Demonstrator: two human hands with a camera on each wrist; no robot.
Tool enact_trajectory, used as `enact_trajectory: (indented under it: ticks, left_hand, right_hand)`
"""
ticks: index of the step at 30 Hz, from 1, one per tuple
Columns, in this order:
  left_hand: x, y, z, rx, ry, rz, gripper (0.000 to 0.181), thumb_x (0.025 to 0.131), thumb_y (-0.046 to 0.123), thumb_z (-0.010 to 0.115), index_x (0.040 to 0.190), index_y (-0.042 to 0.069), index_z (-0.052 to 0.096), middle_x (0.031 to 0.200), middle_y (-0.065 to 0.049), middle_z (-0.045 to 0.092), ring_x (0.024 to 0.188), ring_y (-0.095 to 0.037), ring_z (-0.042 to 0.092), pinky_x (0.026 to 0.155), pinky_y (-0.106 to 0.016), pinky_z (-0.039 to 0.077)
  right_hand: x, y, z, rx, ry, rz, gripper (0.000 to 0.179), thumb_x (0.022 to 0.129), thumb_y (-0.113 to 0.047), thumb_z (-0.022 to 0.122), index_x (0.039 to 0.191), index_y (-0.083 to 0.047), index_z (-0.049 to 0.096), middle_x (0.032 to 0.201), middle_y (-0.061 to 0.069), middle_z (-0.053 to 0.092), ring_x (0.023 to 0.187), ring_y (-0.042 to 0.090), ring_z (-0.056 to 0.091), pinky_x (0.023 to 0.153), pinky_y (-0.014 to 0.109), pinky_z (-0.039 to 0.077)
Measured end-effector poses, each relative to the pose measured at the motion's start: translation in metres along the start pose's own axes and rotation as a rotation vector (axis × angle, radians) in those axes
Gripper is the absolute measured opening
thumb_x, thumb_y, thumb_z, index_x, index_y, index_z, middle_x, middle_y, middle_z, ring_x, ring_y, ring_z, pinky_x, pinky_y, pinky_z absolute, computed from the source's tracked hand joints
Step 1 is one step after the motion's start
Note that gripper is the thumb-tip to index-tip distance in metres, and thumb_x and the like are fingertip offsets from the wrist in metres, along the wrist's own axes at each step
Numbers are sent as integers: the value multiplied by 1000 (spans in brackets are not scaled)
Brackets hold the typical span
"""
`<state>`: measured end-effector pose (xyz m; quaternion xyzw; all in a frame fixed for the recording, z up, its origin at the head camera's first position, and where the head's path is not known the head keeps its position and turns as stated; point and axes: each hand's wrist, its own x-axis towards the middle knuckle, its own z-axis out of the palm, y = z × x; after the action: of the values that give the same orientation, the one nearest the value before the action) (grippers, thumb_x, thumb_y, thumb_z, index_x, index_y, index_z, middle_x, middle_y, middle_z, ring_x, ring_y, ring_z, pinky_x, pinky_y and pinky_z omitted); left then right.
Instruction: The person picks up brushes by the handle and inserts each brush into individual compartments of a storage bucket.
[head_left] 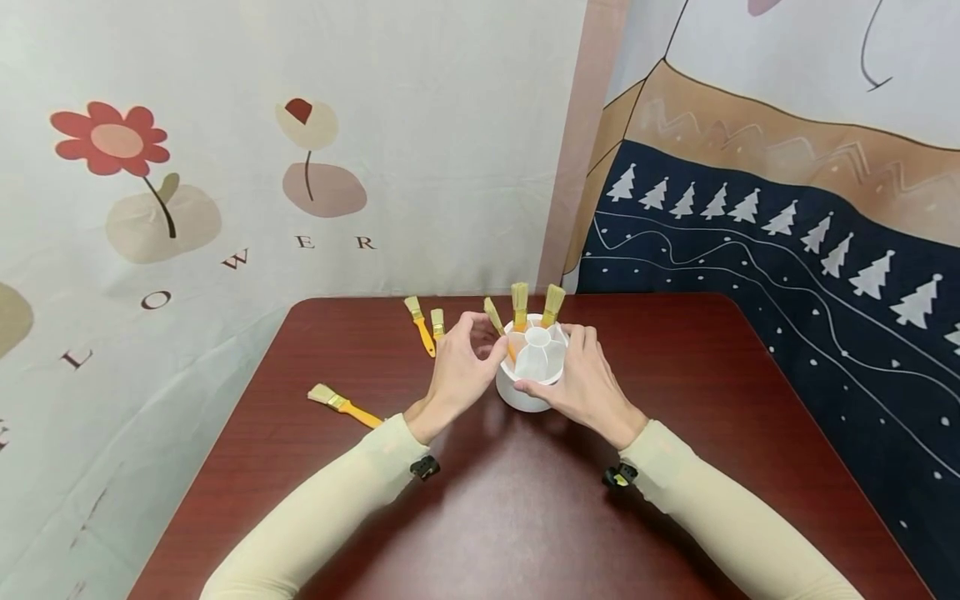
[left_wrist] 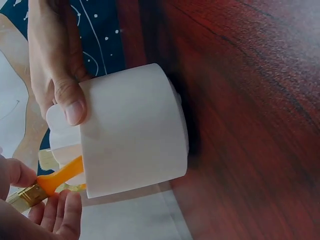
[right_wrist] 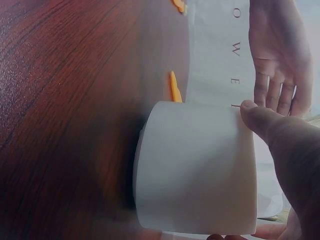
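A white round holder (head_left: 523, 402) with petal-shaped compartments around a central ring stands on the table. My right hand (head_left: 591, 379) grips its right side, with the thumb over the near rim. At the holder's left side, my left hand (head_left: 459, 364) pinches a paintbrush (left_wrist: 62, 177) near its metal ferrule. That brush has pale bristles pointing up and an orange handle that passes down behind the rim. Two more paintbrushes, one at the back (head_left: 520, 305) and one at the back right (head_left: 553, 305), stand bristles-up in the holder.
On the dark red table (head_left: 675, 367), two loose paintbrushes lie at the back left, one longer in view (head_left: 420, 325) and one partly behind my left hand (head_left: 438, 322). Another paintbrush (head_left: 347, 407) lies nearer, beside my left sleeve. Printed cloths (head_left: 450, 150) hang behind the table.
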<state>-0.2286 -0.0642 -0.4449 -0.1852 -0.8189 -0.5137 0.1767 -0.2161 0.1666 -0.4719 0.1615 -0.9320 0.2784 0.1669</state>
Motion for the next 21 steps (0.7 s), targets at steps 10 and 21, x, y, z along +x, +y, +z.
enact_trajectory:
  ticks: [10, 21]
  left_hand:
    - [-6, -12, 0, 53, -36, -52, 29, 104, 13, 84, 130, 5, 73, 115, -13, 87, 103, -25, 85, 88, -32, 71]
    - [-6, -15, -5, 64, -76, -107, 30, 107, 16, 84, 132, 5, 73, 116, -14, 85, 108, -27, 84, 92, -39, 73]
  right_hand:
    - [0, -2, 1, -26, 9, -5, 117, 82, -65, 102, 155, 11, 51, 136, 28, 59, 117, 40, 62, 99, 54, 66]
    - [0, -5, -1, -22, -2, 9, 118, 82, -66, 102, 155, 11, 50, 137, 28, 59, 118, 40, 62, 100, 54, 66]
